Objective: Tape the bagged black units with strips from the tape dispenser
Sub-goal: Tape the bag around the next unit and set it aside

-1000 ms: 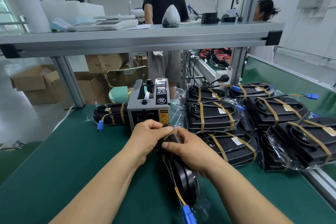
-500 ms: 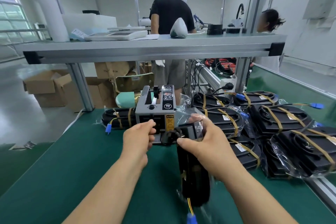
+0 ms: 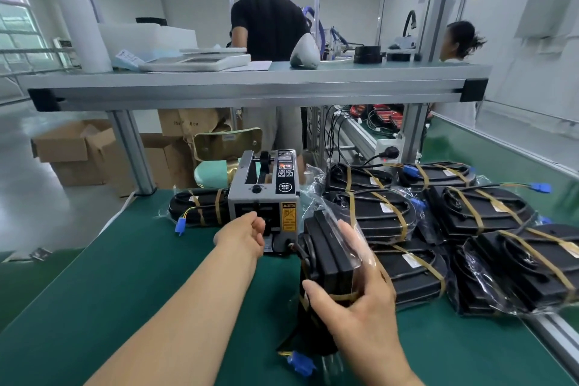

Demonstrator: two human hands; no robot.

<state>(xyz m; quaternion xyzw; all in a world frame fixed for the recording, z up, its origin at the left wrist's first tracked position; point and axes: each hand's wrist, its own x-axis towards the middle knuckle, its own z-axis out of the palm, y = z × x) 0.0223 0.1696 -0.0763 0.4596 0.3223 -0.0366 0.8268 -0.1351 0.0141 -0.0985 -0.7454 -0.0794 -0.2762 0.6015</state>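
green mat (image 3: 94,291), tape dispenser (image 3: 263,194), overhead shelf (image 3: 250,89)

Bare green mat (image 3: 103,285) left of dispenser (image 3: 263,194)

Bench mat (image 3: 94,285) was matt green. Tape dispenser (image 3: 263,189) had grey painted metal casing. Black unit (image 3: 329,260) was matt plastic under glossy clear bag. Cartons (image 3: 72,147) at ten o'clock were plain brown cardboard.

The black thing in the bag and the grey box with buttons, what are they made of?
The black unit looks like matte hard plastic. Its bag is clear plastic film: shiny, crinkled, see-through. The tape dispenser seems painted grey metal, judging by flat sharp-edged panels, though it might be plastic.
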